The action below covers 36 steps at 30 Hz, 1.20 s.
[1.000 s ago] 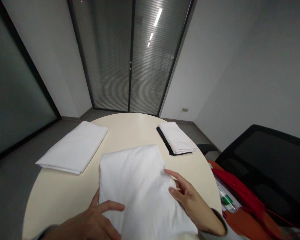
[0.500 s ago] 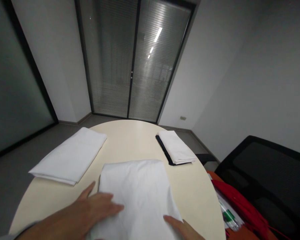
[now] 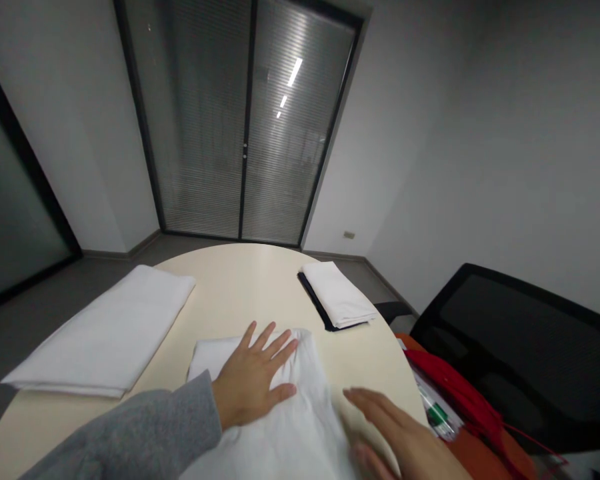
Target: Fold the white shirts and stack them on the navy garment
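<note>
A white folded cloth (image 3: 280, 443) lies in front of me on the round table, its lower part running out of view. My left hand (image 3: 253, 377) rests flat on its upper half, fingers spread, in a grey sleeve. Just right of the cloth's edge is my right hand (image 3: 400, 433), fingers stretched out and partly blurred; nothing shows in it, and whether it touches the cloth I cannot tell. A larger folded white cloth (image 3: 115, 327) lies at the left. At the back right, a small folded white cloth (image 3: 336, 293) sits on a dark folded one (image 3: 317, 303).
The round cream table (image 3: 240, 280) fills the lower middle. At the right stands a black mesh chair (image 3: 520, 333); near it, beside the table edge, are a red cloth item (image 3: 455, 387) and a clear plastic bottle with a green label (image 3: 437, 413). A glass door (image 3: 200, 133) is behind.
My left hand has moved forward and right onto the upper part of the cloth, fingers now spread. My right hand has come further into view beside the cloth's right edge. The view has shifted rightward.
</note>
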Each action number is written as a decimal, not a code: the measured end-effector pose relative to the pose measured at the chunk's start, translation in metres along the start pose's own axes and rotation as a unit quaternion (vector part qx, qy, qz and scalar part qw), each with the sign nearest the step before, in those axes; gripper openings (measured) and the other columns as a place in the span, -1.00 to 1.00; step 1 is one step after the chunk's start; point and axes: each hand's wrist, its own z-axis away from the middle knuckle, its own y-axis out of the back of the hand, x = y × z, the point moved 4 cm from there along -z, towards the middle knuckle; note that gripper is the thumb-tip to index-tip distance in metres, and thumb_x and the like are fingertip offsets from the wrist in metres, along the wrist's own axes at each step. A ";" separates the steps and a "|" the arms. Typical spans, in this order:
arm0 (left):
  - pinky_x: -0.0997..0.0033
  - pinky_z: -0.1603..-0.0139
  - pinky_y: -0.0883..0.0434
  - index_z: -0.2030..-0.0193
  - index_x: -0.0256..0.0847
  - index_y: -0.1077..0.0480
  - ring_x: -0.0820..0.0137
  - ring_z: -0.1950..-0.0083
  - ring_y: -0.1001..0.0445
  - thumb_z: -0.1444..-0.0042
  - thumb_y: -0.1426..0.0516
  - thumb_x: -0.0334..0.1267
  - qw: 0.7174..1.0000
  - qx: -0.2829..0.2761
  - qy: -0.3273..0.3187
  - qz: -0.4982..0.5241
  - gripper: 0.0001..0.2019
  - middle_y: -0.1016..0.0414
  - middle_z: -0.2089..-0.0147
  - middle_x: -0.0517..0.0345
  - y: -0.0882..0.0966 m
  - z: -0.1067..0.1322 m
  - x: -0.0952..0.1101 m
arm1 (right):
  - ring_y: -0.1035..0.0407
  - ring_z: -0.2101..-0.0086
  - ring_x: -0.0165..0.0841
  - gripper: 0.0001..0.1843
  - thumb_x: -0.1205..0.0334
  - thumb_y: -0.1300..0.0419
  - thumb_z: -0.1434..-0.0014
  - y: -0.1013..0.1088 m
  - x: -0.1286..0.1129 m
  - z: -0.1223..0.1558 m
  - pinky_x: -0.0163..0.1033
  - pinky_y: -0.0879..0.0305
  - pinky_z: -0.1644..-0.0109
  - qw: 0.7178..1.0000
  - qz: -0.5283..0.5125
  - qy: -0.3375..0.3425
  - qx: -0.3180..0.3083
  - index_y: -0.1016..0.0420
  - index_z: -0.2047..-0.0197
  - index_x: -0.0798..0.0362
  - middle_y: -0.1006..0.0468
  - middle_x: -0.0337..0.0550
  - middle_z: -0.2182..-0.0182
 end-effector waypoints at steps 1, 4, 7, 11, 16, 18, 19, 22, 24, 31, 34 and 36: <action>-0.49 -0.51 0.20 -0.58 0.04 -0.02 -0.14 -0.60 0.08 -0.39 0.12 0.33 1.000 0.001 0.001 0.001 -0.26 -0.01 -0.60 0.10 0.001 0.000 0.001 | -0.49 -0.14 -0.11 -0.42 -0.13 -0.10 -0.35 0.012 -0.013 -0.014 -0.09 -0.39 -0.24 0.998 0.005 -0.001 0.057 -0.39 -0.38 -0.20 -0.50 -0.04 -0.27; -0.48 -0.51 0.17 -0.59 0.06 0.01 -0.14 -0.60 0.08 -0.40 0.12 0.32 1.000 0.008 -0.001 0.002 -0.26 0.01 -0.61 0.11 0.005 -0.001 0.004 | -0.59 0.18 -0.14 -0.34 -0.18 -0.07 -0.38 0.021 -0.036 -0.077 -0.06 -0.44 -0.04 0.995 -0.009 -0.023 0.098 -0.30 -0.42 -0.05 -0.69 -0.04 0.14; -0.43 -0.53 0.16 -0.59 0.06 0.04 -0.10 -0.60 0.07 -0.41 0.10 0.29 1.000 0.012 -0.003 0.000 -0.27 0.03 -0.61 0.11 0.007 -0.002 0.005 | -0.55 0.08 -0.11 -0.46 -0.11 -0.18 -0.32 0.007 -0.026 -0.144 -0.05 -0.34 -0.15 0.984 -0.150 -0.060 0.081 -0.53 -0.18 0.10 -0.67 0.05 0.11; -0.38 -0.55 0.16 -0.61 0.05 0.09 -0.05 -0.61 0.09 -0.40 0.09 0.29 1.000 -0.002 -0.001 0.006 -0.25 0.07 -0.62 0.11 0.006 -0.003 0.004 | -0.54 0.22 -0.22 -0.50 -0.13 -0.08 -0.34 -0.018 0.008 -0.179 -0.16 -0.45 0.16 0.961 -0.257 -0.091 0.047 -0.55 -0.07 0.08 -0.65 0.01 0.11; -0.38 -0.55 0.14 -0.61 0.04 0.10 -0.04 -0.61 0.07 -0.41 0.04 0.25 1.000 -0.017 0.005 0.007 -0.25 0.08 -0.62 0.10 0.002 -0.005 0.002 | -0.21 0.67 -0.44 -0.39 -0.12 -0.14 -0.26 -0.038 0.028 -0.169 -0.34 -0.16 0.65 0.919 -0.369 -0.134 -0.034 -0.39 -0.22 0.11 -0.42 -0.33 0.54; -0.37 -0.55 0.13 -0.61 0.04 0.08 -0.04 -0.60 0.06 -0.40 0.02 0.24 1.000 -0.016 0.006 0.007 -0.25 0.06 -0.62 0.09 0.001 -0.005 0.001 | -0.19 0.69 -0.47 -0.42 -0.12 -0.26 -0.17 -0.042 0.027 -0.168 -0.38 -0.11 0.69 0.904 -0.402 -0.129 -0.066 -0.44 -0.14 0.09 -0.40 -0.38 0.58; -0.36 -0.55 0.13 -0.60 0.04 0.07 -0.03 -0.60 0.06 -0.40 0.00 0.23 1.000 -0.015 0.004 0.006 -0.25 0.07 -0.62 0.10 0.000 -0.005 0.002 | -0.18 0.70 -0.49 -0.43 -0.12 -0.32 -0.13 -0.043 0.027 -0.170 -0.40 -0.08 0.71 0.897 -0.417 -0.124 -0.075 -0.46 -0.09 0.07 -0.40 -0.39 0.59; -0.32 -0.57 0.15 -0.60 0.07 0.09 0.02 -0.62 0.10 -0.40 -0.05 0.15 1.000 -0.017 -0.006 0.003 -0.26 0.15 -0.64 0.15 0.001 -0.004 0.003 | -0.13 0.71 -0.53 -0.46 -0.09 -0.40 -0.05 -0.045 0.028 -0.174 -0.44 0.04 0.73 0.881 -0.455 -0.108 -0.071 -0.49 0.02 0.07 -0.39 -0.42 0.62; -0.29 -0.58 0.16 -0.61 0.08 0.11 0.05 -0.62 0.12 -0.39 -0.09 0.09 1.000 -0.021 -0.006 -0.002 -0.25 0.19 -0.65 0.17 0.002 -0.003 0.005 | -0.13 0.69 -0.55 -0.45 -0.06 -0.43 0.01 -0.047 0.030 -0.175 -0.44 0.02 0.70 0.870 -0.480 -0.094 -0.056 -0.49 0.04 0.08 -0.39 -0.43 0.61; -0.34 -0.57 0.17 -0.62 0.06 0.17 -0.01 -0.63 0.19 -0.34 -0.17 0.08 1.000 -0.022 -0.001 -0.023 -0.15 0.25 -0.65 0.12 0.006 0.003 0.007 | -0.15 0.64 -0.59 -0.43 0.12 -0.46 0.12 -0.054 0.028 -0.171 -0.41 0.05 0.63 0.827 -0.560 -0.050 -0.010 -0.49 0.01 0.04 -0.54 -0.38 0.40; -0.44 -0.55 0.23 -0.61 0.13 0.17 -0.07 -0.63 0.19 -0.32 -0.19 0.06 0.999 -0.033 -0.023 -0.024 -0.15 0.26 -0.65 0.15 0.007 0.005 0.011 | -0.35 0.50 -0.49 -0.40 0.17 -0.44 0.12 -0.054 0.025 -0.172 -0.37 -0.17 0.46 0.810 -0.585 -0.034 0.010 -0.50 -0.04 0.03 -0.60 -0.30 0.32; -0.49 -0.53 0.25 -0.60 0.19 0.13 -0.09 -0.62 0.18 -0.31 -0.20 0.05 0.998 -0.051 -0.044 -0.014 -0.17 0.25 -0.65 0.18 0.009 0.005 0.014 | -0.44 0.35 -0.39 -0.35 0.16 -0.41 0.08 -0.050 0.024 -0.173 -0.29 -0.30 0.27 0.818 -0.574 -0.015 0.037 -0.48 -0.13 0.04 -0.61 -0.26 0.28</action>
